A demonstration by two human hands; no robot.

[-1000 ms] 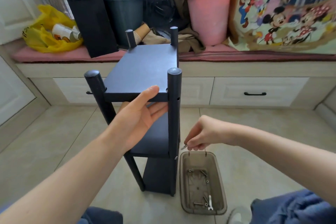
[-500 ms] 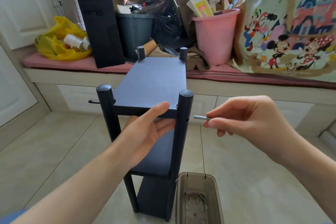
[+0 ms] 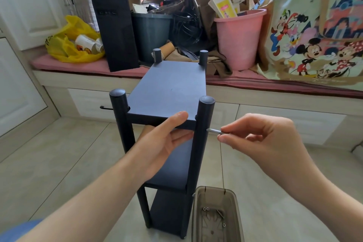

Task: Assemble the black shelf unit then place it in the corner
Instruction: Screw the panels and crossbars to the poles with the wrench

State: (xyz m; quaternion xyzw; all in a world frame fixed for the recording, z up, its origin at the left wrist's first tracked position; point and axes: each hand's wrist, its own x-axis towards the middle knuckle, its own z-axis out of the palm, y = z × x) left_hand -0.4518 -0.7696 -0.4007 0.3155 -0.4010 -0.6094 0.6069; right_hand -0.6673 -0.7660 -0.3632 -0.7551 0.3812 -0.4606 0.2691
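The black shelf unit [image 3: 169, 88] stands upright on the tiled floor, with three boards between four round posts. My left hand [image 3: 163, 143] grips the front edge of the top board, thumb on top and fingers underneath. My right hand [image 3: 255, 137] pinches a silver screw [image 3: 215, 131] whose tip sits at a hole in the side of the front right post [image 3: 203, 124].
A brown translucent plastic tray [image 3: 233, 212] with several loose screws lies on the floor beside the shelf's right foot. Behind runs a low drawer bench with a pink cushion, carrying a black computer tower [image 3: 113, 29], a dark bin, a pink bucket [image 3: 238, 37] and a yellow bag [image 3: 72, 43].
My right hand rose from the tray with a screw and brought it left to the front right post, where its tip now meets the hole. The left hand kept its hold.
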